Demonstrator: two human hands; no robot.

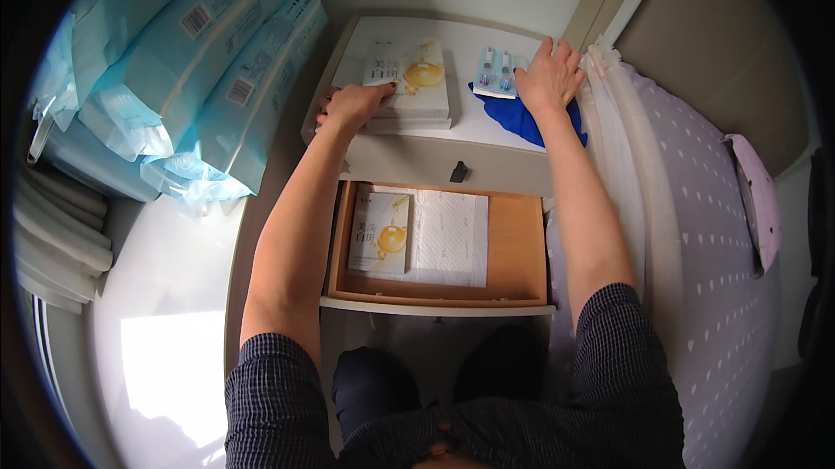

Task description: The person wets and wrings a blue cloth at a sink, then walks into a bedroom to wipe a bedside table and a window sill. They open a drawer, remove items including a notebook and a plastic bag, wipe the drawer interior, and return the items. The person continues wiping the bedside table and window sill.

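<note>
On the white top of a nightstand (456, 133), my left hand (355, 104) rests at the left side of a stack of white boxes (417, 68) with a golden droplet print; whether it grips them I cannot tell. My right hand (551, 74) lies with fingers spread at the top's right edge, beside a blister pack with small vials (494, 71). Part of a blue cloth (512, 117) shows under the pack and my right wrist. Below, an open wooden drawer (515, 247) holds another white box (381, 234) and a white quilted sheet (450, 234).
Large light-blue plastic packages (228, 84) lean at the left, above a sunlit white sill (163, 260). A bed with a heart-patterned lilac cover (704, 208) stands close on the right. The open drawer juts out towards my knees. A closed drawer with a dark pull (459, 172) sits above it.
</note>
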